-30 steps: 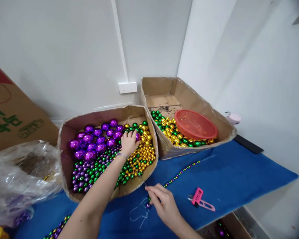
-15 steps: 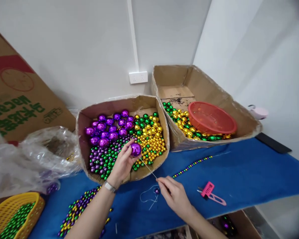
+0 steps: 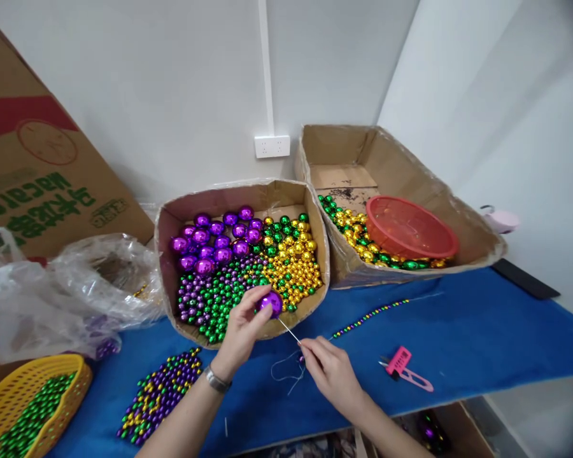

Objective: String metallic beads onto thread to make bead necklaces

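My left hand (image 3: 245, 324) pinches a large shiny purple bead (image 3: 270, 304) just over the near edge of a cardboard box (image 3: 242, 188) of loose beads. My right hand (image 3: 328, 370) is closed on a thin pale needle (image 3: 290, 330), whose far end meets the underside of the purple bead. Whether the tip has entered the hole cannot be seen. A loose white thread (image 3: 286, 376) curls on the blue cloth beside my right hand, with a small purple bead (image 3: 300, 359) near it, partly hidden by my fingers.
A larger box (image 3: 344, 280) with a red basin (image 3: 410, 222) stands behind right. A strung bead row (image 3: 371, 314) and a pink cutter (image 3: 401, 362) lie on the blue cloth (image 3: 482, 337). Left are a bead pile (image 3: 160, 397), a yellow basket (image 3: 76, 375) and plastic bags (image 3: 23, 305).
My left hand has brought the purple bead down and nearer to my right hand. Less of the needle shows between them. The view has shifted slightly.
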{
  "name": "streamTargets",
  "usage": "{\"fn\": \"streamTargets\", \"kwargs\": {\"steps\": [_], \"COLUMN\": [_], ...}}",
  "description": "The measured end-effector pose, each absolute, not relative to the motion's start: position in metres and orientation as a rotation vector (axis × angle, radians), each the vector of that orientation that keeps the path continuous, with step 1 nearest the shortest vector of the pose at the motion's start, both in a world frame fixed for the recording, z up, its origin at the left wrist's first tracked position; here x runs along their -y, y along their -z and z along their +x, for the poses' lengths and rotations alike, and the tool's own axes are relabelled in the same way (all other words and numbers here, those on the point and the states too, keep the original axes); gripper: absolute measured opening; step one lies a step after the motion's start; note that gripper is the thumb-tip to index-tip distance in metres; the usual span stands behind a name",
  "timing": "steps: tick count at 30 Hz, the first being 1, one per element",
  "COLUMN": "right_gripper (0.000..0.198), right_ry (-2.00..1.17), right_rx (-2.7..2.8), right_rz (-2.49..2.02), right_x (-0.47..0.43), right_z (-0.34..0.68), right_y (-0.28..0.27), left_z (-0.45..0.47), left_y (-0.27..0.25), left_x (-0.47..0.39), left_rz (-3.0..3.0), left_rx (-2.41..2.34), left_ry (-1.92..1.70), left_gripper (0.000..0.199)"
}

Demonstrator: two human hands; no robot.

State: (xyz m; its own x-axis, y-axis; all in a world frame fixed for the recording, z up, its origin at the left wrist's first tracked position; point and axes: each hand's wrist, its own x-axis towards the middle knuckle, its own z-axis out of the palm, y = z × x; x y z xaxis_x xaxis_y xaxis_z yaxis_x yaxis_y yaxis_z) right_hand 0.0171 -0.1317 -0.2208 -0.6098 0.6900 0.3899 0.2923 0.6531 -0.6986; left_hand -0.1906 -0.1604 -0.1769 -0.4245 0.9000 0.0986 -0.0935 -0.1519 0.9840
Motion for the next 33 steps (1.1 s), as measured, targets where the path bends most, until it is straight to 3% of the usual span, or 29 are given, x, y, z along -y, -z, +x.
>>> {"fn": "streamTargets", "kwargs": {"steps": [6, 22, 33], "right_gripper": [0.021, 0.025, 0.021], "right_ry": [-0.867, -0.704, -0.936], "right_rx": [2.201, 2.279, 2.212], "right_rz": [-0.738, -0.705, -0.691], "right_x": [0.137, 0.148, 0.149], "right_z": [0.019, 0.022, 0.028], "right_y": [0.223, 0.242, 0.246], "left_z": [-0.174, -0.161, -0.159], "left_y": [0.184, 0.197, 0.201], "left_x": [0.175, 0.194, 0.198], "left_rz": [0.814, 0.762, 0.713], "left_rx": [-1.226, -1.346, -1.261], "left_ry": [-1.685, -1.78, -1.776], "left_gripper": [0.068, 0.065, 0.061]}}
